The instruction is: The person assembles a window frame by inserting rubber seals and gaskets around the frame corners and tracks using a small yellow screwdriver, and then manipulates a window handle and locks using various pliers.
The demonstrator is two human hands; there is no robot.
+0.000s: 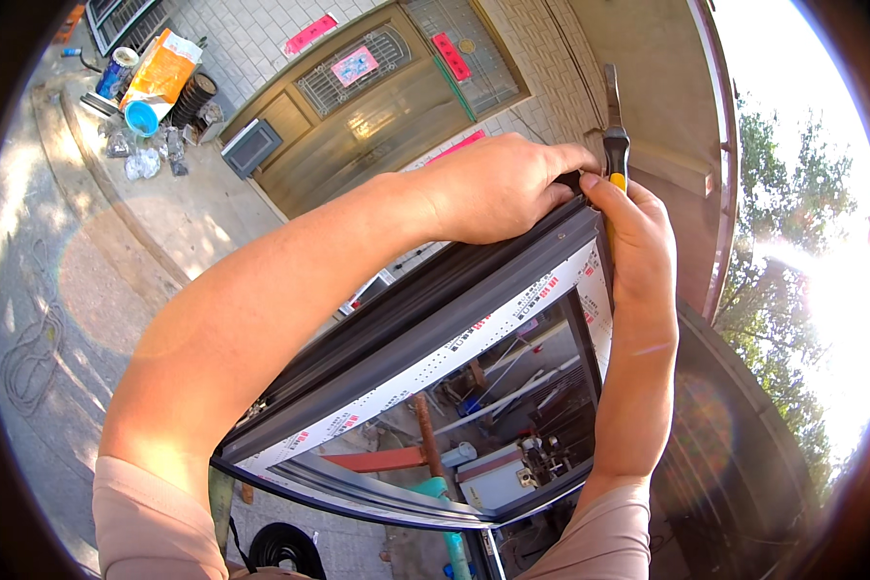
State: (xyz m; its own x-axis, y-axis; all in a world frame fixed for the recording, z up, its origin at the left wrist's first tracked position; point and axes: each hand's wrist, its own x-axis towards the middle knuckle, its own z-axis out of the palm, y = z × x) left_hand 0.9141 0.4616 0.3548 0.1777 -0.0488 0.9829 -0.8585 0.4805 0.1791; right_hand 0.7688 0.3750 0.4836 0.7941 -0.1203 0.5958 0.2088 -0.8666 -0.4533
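Note:
A dark grey metal window frame (541, 246) slants across the view, with printed white protective film (425, 358) along its face. At its upper right corner my left hand (498, 188) reaches over the top edge. Its thumb and forefinger close around something dark, mostly hidden by the fingers. My right hand (640, 227) is at the same corner, its thumb tip close to the left fingers. It grips a flat-bladed screwdriver (616, 150) with a black and yellow handle, blade pointing up.
Below the frame lie a black coil (285, 549) and a teal pipe (454, 551). Through its opening show a rusty post (427, 425) and a machine (512, 474). Farther off are a brown door (377, 106), a blue bowl (141, 118), an orange bag (164, 72) and rope (34, 358).

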